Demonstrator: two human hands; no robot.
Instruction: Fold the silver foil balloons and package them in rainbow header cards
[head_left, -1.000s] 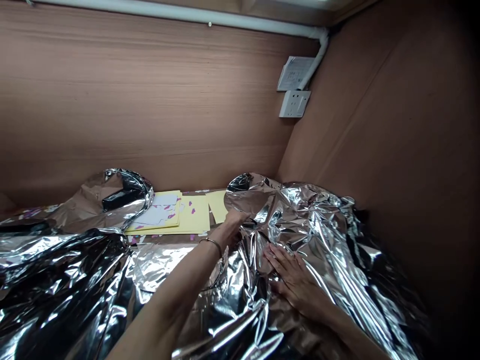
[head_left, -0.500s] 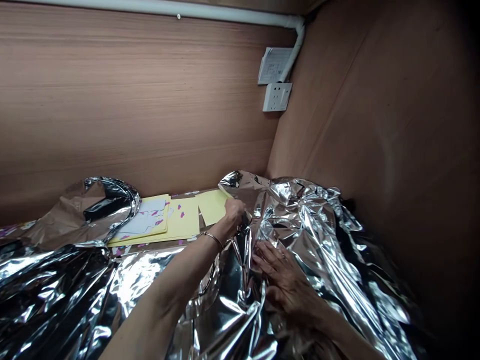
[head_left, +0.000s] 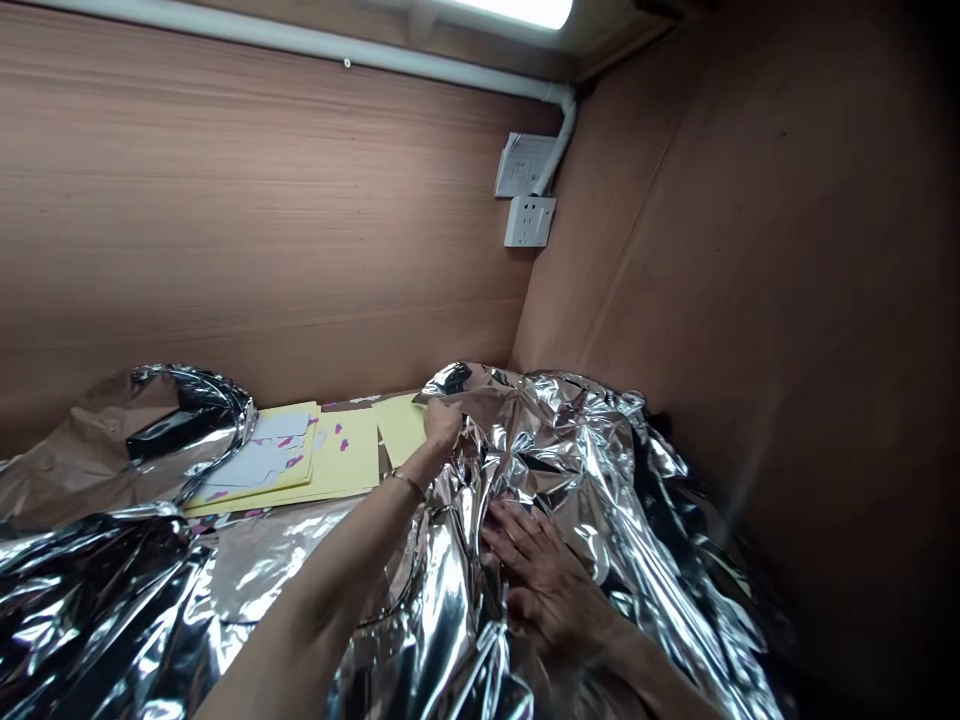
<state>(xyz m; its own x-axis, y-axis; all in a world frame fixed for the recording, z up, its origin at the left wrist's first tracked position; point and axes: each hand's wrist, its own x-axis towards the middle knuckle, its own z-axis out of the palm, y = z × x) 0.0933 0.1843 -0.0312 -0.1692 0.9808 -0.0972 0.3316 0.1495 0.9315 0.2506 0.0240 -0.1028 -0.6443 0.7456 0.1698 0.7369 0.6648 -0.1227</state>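
Silver foil [head_left: 592,450] is spread in crumpled folds across the near part and the right side of the scene, with its far edge raised close to the back wall [head_left: 262,220]. That edge is grasped by the left hand [head_left: 444,425], whose fingers are curled around it; the fingertips are hidden. A thin bracelet [head_left: 409,483] is worn on the left wrist. The right hand [head_left: 540,570] is laid palm down on the foil, nearer the body, with its fingers extended and nothing gripped.

Just left of the left hand, a yellow sheet [head_left: 397,425] is partly covered by the raised foil. Beside it, more yellow paper [head_left: 352,455] is stacked, topped by white pieces [head_left: 251,465] and small purple scraps [head_left: 341,444]. At the far left, more foil is bunched and curled upward into a rounded fold [head_left: 217,440].

In the corner, a white socket [head_left: 530,222] is mounted below some printed paper [head_left: 525,165], and a white pipe [head_left: 300,38] is run along the top of the wall. Above, a lit lamp [head_left: 525,10] is partly seen.
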